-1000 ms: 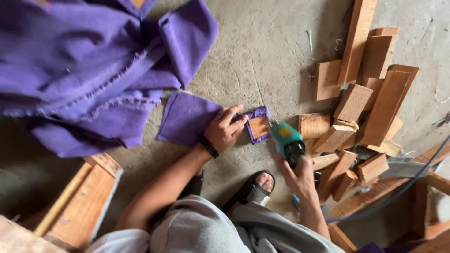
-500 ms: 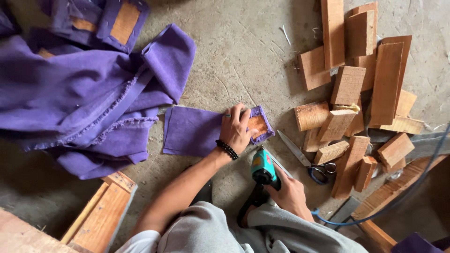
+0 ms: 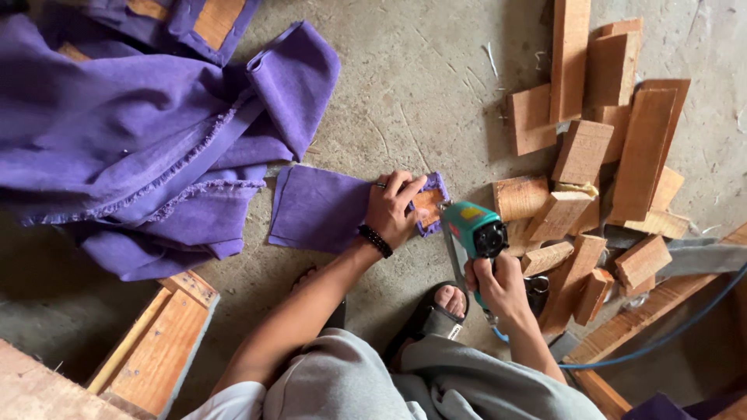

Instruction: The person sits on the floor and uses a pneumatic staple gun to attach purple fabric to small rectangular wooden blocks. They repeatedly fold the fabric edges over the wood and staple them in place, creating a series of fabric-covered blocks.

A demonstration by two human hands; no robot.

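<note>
On the floor (image 3: 436, 85), the cloth-wrapped block (image 3: 426, 206) lies under the left hand (image 3: 393, 208), on the right end of a cloth piece (image 3: 315, 208). The staple gun (image 3: 473, 237), held in the right hand (image 3: 502, 284), sits just right of the block. A pile of wood blocks (image 3: 599, 155) lies farther right, heaped cloth (image 3: 132, 132) to the far left, and a wooden frame (image 3: 148, 350) near left.
</note>
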